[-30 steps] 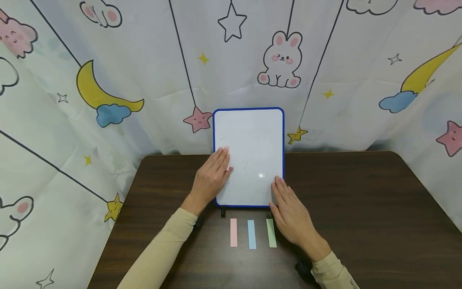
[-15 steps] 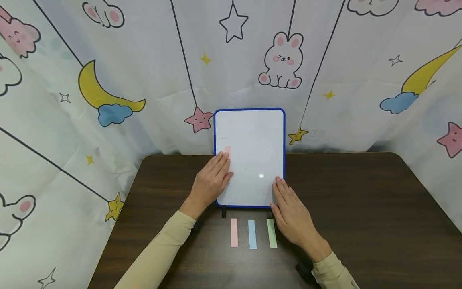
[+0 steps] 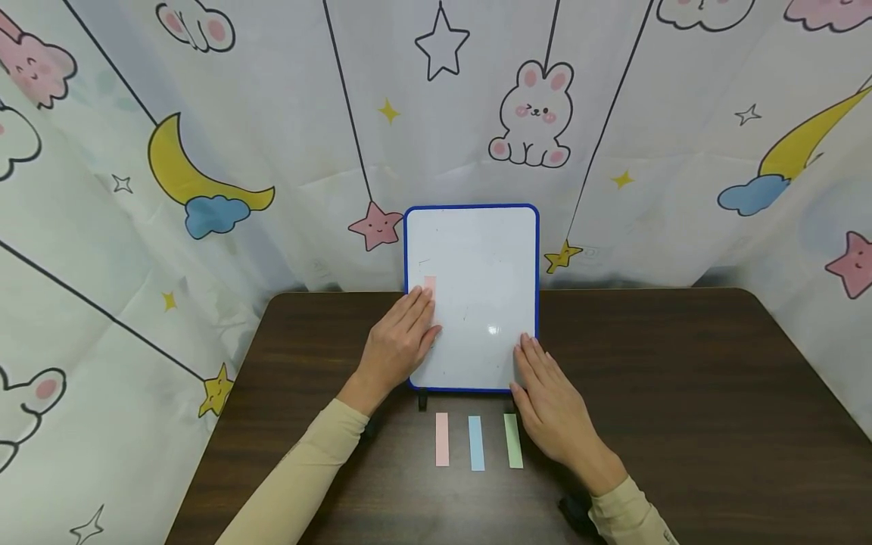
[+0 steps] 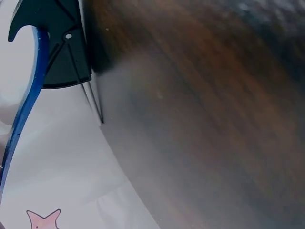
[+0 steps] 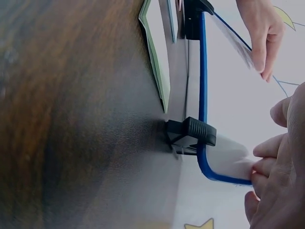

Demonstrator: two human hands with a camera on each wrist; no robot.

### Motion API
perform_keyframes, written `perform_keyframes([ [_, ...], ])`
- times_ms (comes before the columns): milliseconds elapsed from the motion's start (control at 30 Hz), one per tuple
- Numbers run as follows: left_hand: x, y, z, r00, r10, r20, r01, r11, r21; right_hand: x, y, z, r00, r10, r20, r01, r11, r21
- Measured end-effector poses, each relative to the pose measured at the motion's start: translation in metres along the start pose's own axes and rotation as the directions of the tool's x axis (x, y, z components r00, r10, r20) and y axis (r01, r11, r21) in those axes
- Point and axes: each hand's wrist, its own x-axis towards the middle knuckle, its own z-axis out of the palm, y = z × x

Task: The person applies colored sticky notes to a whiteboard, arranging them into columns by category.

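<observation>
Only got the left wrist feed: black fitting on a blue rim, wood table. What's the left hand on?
Observer: Head view: the left hand lies on the whiteboard, fingers over the lower part of a pink piece.
Operator: Other one?
Observer: The right hand touches the board's lower right edge.
Operator: Anything in front of the board?
Observer: Pink strip, blue strip and green strip, side by side on the table.
</observation>
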Motion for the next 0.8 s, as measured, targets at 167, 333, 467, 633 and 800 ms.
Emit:
perform_keyframes([
  [167, 0.003, 0.001, -0.006, 0.999, -0.017, 0.029, 0.018, 1.0, -0.026, 0.001, 0.0, 0.0, 1.0, -0.009, -0.02, 0.01, 1.0, 0.011],
  [333, 0.004, 0.004, -0.011, 0.998, -0.033, 0.052, 0.036, 0.998, -0.061, 0.001, 0.0, -0.001, 1.0, -0.004, -0.019, 0.004, 1.0, 0.018],
  [467, 0.002, 0.01, -0.017, 0.998, -0.033, 0.058, 0.038, 0.995, -0.091, 0.001, -0.002, -0.003, 0.999, -0.009, -0.041, 0.01, 1.0, 0.017],
  [633, 0.0, 0.017, -0.024, 0.997, -0.046, 0.069, 0.054, 0.991, -0.126, 0.0, -0.002, -0.004, 0.999, -0.005, -0.051, 0.006, 1.0, 0.023],
  [800, -0.006, 0.024, -0.032, 0.997, -0.048, 0.067, 0.058, 0.988, -0.146, -0.001, -0.004, -0.006, 0.998, -0.012, -0.056, 0.014, 0.999, 0.043],
])
